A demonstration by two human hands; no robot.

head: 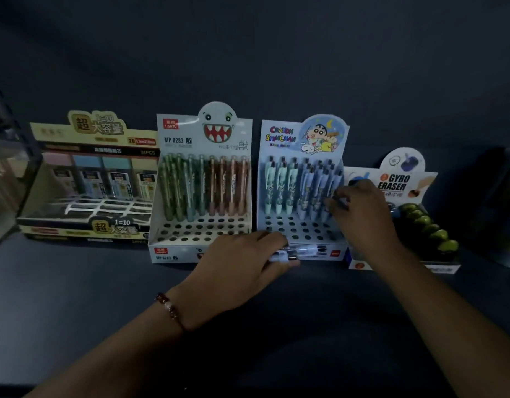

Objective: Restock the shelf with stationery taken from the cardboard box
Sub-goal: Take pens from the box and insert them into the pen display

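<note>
White pens (294, 252) within left hand (242, 262) fingers.

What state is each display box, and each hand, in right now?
Yellow lead-refill box: back row filled, front slots empty.
Monster-face pencil box: back rows filled, front holes empty.
Blue Crayon Shinchan pen box: part filled, front holes empty.
Gyro Eraser box: holds green erasers.
Left hand: grips spare pens.
Right hand: pinches one pen at the Shinchan box.

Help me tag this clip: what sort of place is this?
Probably a stationery shop shelf. Retail display boxes stand side by side: the Crayon Shin-chan pen display, the Lantu pencil display and the Gyro Eraser box, on a dark shelf.
</note>
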